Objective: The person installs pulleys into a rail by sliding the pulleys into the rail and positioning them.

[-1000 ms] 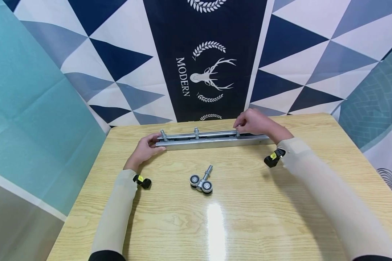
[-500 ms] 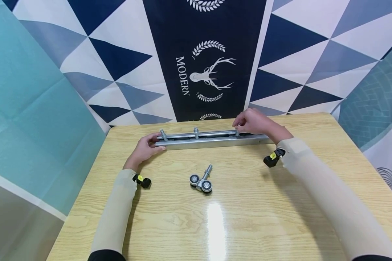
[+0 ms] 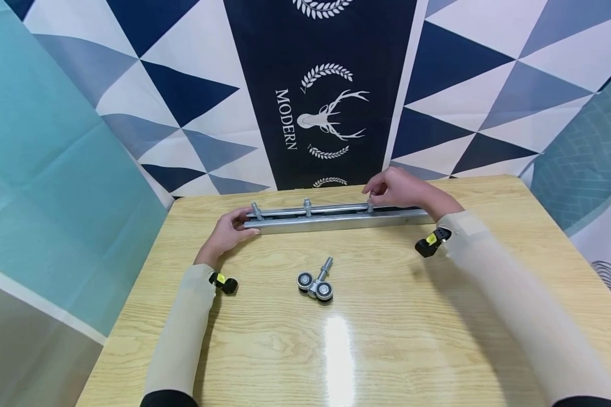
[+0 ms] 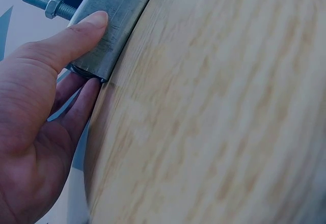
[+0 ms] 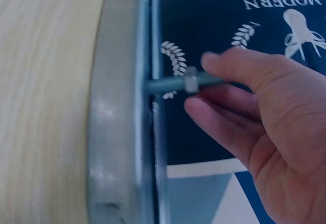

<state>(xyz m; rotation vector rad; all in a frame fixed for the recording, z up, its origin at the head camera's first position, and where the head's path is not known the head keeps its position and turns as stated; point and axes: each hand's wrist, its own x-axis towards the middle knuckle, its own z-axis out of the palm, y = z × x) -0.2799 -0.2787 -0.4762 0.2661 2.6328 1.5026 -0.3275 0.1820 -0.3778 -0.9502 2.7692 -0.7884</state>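
A long metal track rail lies across the far part of the table, slot side up. My left hand grips its left end; in the left wrist view the thumb lies on the rail's face, with the other fingers around the end. Threaded bolts with nuts stand up from the slot: a left bolt, a middle bolt and a right bolt. My right hand pinches the right bolt's upper end between thumb and fingers. Whatever sits below the bolts inside the rail is mostly hidden.
A loose trolley roller with wheels and a threaded bolt lies on the wooden table, nearer than the rail. Patterned cloth hangs directly behind the table's far edge.
My right wrist has shifted slightly to the right, while the right fingers stay at the same bolt. The left hand, rail and loose roller keep their places.
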